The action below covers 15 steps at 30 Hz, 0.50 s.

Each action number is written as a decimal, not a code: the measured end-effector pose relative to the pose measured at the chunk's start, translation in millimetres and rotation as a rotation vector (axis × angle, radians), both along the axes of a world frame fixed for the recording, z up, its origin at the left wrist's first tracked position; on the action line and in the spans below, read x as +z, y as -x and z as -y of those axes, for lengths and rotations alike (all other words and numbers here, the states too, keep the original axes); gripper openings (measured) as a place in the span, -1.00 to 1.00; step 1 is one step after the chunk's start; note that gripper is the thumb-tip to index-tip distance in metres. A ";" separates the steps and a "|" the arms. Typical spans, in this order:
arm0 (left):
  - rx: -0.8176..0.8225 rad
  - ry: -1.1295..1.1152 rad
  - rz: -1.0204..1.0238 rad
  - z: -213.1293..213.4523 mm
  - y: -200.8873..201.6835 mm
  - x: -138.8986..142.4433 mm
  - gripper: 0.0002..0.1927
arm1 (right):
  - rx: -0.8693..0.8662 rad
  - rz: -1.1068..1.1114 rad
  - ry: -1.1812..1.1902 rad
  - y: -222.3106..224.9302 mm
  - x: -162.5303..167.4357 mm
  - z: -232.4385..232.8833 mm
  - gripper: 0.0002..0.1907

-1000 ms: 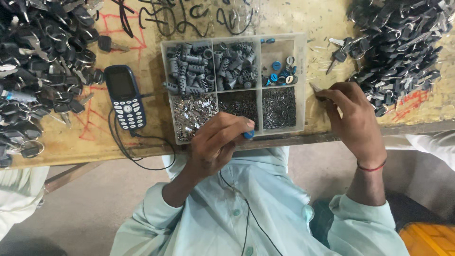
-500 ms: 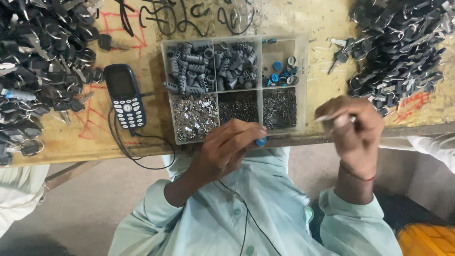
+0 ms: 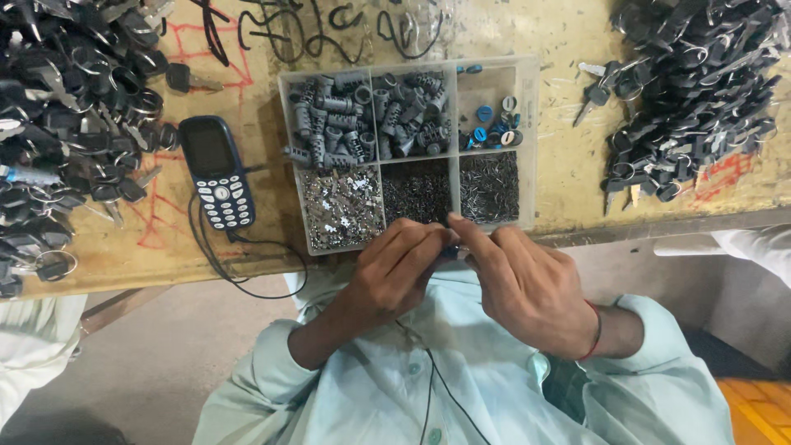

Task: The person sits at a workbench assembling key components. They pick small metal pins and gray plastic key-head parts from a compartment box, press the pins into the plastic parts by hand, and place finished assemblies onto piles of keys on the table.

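Small dark part [image 3: 451, 250] sits mostly hidden between both hands.

1. We see even, soft light on the table [image 3: 568, 189], with no harsh glare.
2. Faint sheen on the clear tray [image 3: 529, 140] rim.
3. Hands [image 3: 461, 280] are slightly soft; they cast weak shadows on the shirt [image 3: 395, 387].
4. Edges bend, wide-lens style.

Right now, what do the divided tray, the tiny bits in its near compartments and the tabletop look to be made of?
Tray: clear plastic, probably; its walls are see-through and slightly glossy. Tiny bits: likely metal, silvery and glinting. Tabletop: seems to be wood or board, pale, matt and scuffed, with red scribbles. Both hands pinch a small piece; material unclear.
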<state>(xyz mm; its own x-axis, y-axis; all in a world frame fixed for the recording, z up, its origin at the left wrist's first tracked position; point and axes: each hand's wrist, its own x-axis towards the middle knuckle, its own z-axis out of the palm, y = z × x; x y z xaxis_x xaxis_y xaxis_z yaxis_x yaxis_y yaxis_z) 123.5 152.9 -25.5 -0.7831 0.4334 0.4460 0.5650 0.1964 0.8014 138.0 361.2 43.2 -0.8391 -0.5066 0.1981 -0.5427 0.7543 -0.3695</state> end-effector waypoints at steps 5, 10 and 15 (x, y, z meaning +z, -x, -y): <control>-0.068 0.016 -0.066 -2.3 2.4 5.1 -0.57 | 0.105 0.161 0.013 5.7 -6.0 -3.3 -0.24; -0.072 0.042 0.030 3.3 5.8 17.5 -0.49 | 0.154 0.236 0.200 8.0 -5.2 -15.5 -0.17; -0.038 -0.050 0.238 1.1 9.2 20.1 -0.45 | -0.224 0.311 0.149 8.4 -16.6 -31.8 -0.23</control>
<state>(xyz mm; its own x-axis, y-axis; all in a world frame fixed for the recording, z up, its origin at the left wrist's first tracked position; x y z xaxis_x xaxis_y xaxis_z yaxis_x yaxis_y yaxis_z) 114.3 151.7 -5.4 -0.8520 0.4470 0.2727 0.3657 0.1353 0.9209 129.6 393.0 26.6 -0.9567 -0.2901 -0.0256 -0.2164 0.7670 -0.6041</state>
